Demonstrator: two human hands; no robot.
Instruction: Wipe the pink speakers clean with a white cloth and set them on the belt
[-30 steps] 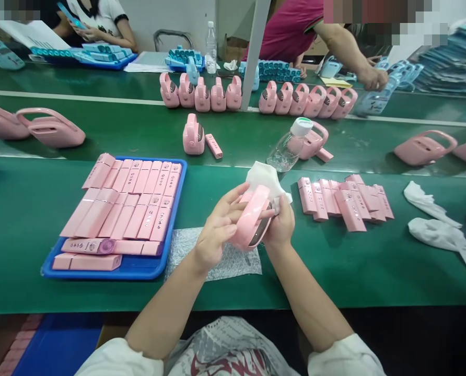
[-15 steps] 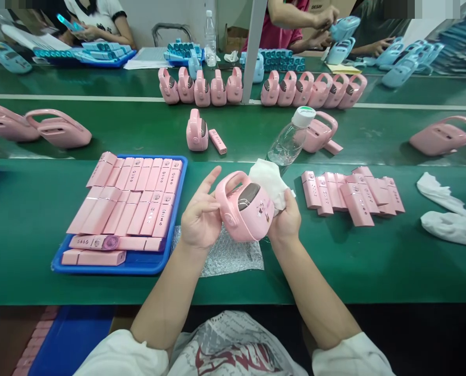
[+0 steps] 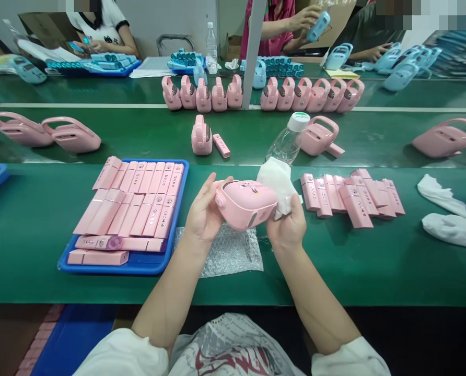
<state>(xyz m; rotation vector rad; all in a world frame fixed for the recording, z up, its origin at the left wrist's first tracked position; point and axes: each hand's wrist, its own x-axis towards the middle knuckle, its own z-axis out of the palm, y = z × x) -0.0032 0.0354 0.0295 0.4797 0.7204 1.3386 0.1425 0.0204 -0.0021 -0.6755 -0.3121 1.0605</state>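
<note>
Fingers of the left hand [image 3: 204,214] curl around the left end of a pink gadget [image 3: 244,202], and the thumb presses on its side. The right hand [image 3: 288,225] is closed on a white cloth [image 3: 277,178] and pushes it against the right end of the gadget. The gadget is in the middle of the frame, lying on its side, held up just above a sheet of bubble wrap [image 3: 229,253] on the green table [image 3: 374,266]. To the left sits a blue tray [image 3: 141,264] full of flat pink bars [image 3: 139,201] in neat rows. To the right is a loose pile of the same pink bars [image 3: 352,194]. A clear bottle [image 3: 286,142] with a white cap leans just behind the cloth. Two white rags [image 3: 450,225] lie at the right edge. Near the top, a row of pink gadgets [image 3: 307,95] stands side by side, and other people's hands work with blue ones behind them.
</note>
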